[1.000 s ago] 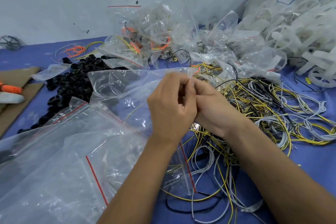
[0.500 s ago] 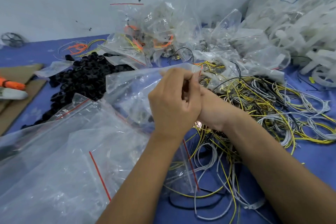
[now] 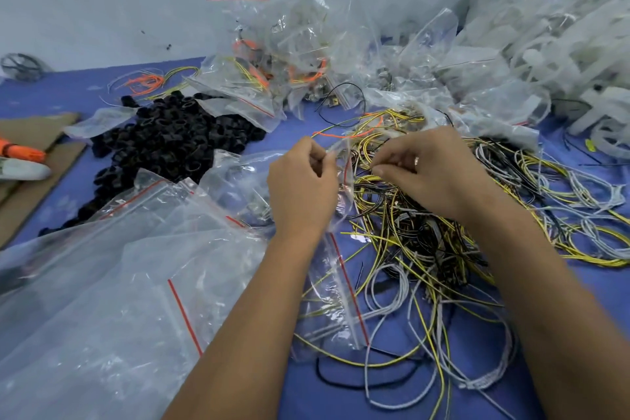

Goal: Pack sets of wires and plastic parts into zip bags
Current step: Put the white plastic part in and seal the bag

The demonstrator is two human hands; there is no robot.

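Currently zip bag (image 3: pixel 337 160) mouth pinched in left hand (image 3: pixel 301 187) grip over wire pile (image 3: pixel 426 215); right hand (image 3: pixel 433 174) grip narrow, wires picked. Risk: strands snagged, tangled neighbours dragged along.

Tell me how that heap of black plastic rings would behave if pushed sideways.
The black plastic rings lie loose in a pile, so a push would probably scatter them rather than shift them as one. They look small and hollow, so likely light. Being round, some may roll across the blue table cover.

cardboard sheets (image 3: pixel 32 133), orange-handled tool (image 3: pixel 20 153), blue tabletop (image 3: pixel 477 368)
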